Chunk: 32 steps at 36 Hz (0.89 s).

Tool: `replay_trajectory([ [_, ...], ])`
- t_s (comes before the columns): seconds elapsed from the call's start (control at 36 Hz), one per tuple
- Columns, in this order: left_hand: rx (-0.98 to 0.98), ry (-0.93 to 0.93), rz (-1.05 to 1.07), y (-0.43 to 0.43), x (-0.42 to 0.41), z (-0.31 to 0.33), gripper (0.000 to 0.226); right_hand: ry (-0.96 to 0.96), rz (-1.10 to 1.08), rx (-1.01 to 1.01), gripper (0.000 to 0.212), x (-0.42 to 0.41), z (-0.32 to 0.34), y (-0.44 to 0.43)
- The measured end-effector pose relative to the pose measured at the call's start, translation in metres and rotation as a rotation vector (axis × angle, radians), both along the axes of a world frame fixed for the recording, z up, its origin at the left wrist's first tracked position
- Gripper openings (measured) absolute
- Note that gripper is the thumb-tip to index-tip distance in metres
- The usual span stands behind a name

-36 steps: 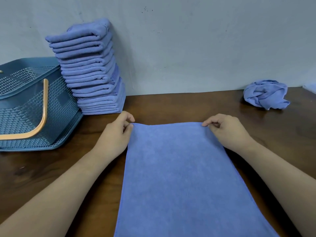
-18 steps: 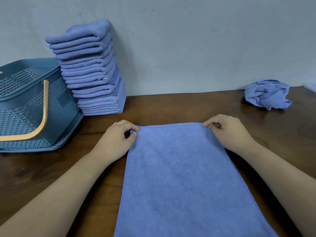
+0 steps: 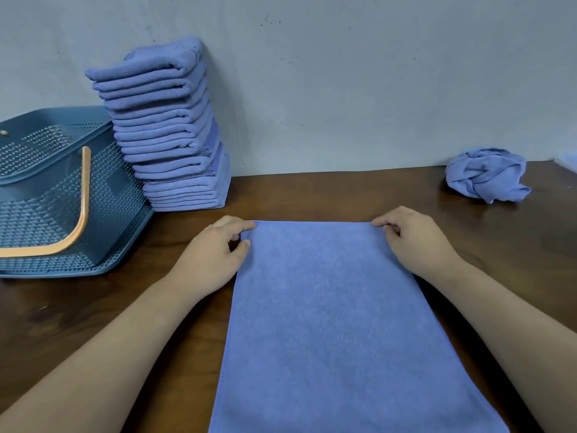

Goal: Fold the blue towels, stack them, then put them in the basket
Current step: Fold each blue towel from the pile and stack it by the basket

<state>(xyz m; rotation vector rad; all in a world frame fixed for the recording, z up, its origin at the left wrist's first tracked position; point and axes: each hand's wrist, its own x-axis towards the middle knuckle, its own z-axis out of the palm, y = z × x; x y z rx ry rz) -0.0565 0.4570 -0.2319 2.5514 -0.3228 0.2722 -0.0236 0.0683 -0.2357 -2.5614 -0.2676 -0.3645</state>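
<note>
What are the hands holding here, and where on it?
The flat blue towel: left hand pinches its far left corner, right hand its far right corner.

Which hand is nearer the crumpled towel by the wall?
Right. The right hand pinches the far right corner of the flat towel, diagonally in front of the crumpled towel; the left hand pinches its far left corner, farther off.

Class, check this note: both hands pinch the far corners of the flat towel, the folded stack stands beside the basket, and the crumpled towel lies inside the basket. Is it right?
One point is wrong. In the head view the crumpled towel lies on the table at the far right, well away from the basket, not inside it. The rest stands.
</note>
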Motion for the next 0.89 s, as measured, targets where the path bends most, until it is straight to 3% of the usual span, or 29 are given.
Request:
replay_trajectory([
  [0.25,0.132,0.035,0.036,-0.010,-0.002,-0.001,0.041,-0.040,0.006,-0.073,0.033,0.000,-0.006,-0.001],
  [0.39,0.137,-0.045,0.066,-0.008,-0.006,0.002,0.042,-0.156,0.027,-0.290,0.034,-0.016,0.008,0.011],
  [0.47,0.263,-0.149,0.014,-0.021,-0.019,0.011,0.041,-0.086,0.347,-0.292,0.030,-0.037,0.021,0.033],
  [0.53,0.261,-0.151,-0.129,-0.040,-0.037,0.012,0.046,0.082,0.568,-0.266,0.038,-0.051,0.020,0.049],
  [0.58,0.255,-0.071,-0.260,-0.060,-0.052,0.006,0.052,0.113,0.630,-0.349,0.050,-0.058,0.011,0.057],
  [0.69,0.344,0.153,-0.256,-0.066,-0.054,0.000,0.077,0.162,0.574,-0.378,0.061,-0.049,0.009,0.051],
  [0.89,0.397,0.309,-0.148,-0.042,-0.026,0.009,0.108,0.262,0.321,-0.396,0.071,-0.018,0.007,0.012],
])
